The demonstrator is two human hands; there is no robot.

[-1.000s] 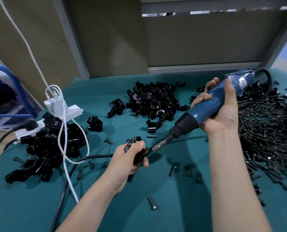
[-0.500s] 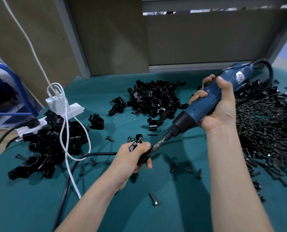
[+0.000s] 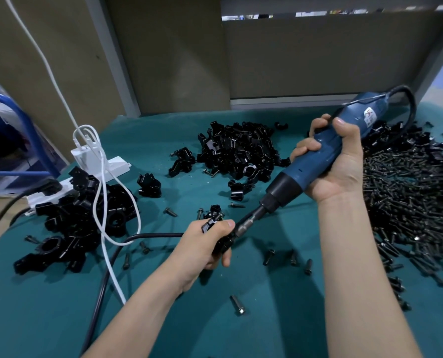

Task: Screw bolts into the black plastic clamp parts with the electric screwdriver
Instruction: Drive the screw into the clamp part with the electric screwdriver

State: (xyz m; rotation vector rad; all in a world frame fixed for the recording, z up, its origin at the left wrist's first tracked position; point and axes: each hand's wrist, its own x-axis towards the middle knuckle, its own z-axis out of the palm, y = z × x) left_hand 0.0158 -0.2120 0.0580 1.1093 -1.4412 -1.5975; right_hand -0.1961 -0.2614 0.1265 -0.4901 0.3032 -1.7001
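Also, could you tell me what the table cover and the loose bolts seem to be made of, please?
Table cover: likely felt or cloth, matte teal, no glare. Loose bolts: probably dark-coated metal; the nearest one's head glints.

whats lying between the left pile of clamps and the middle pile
In the head view, on the green cloth: a lone clamp nearer the left pile and a small clamp cluster just beside the middle pile.

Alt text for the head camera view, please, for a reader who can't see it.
A person's left hand grips a black clamp part while the right hand holds a blue electric screwdriver, its bit against the part. Piles of clamp parts and bolts lie on the teal table cover.
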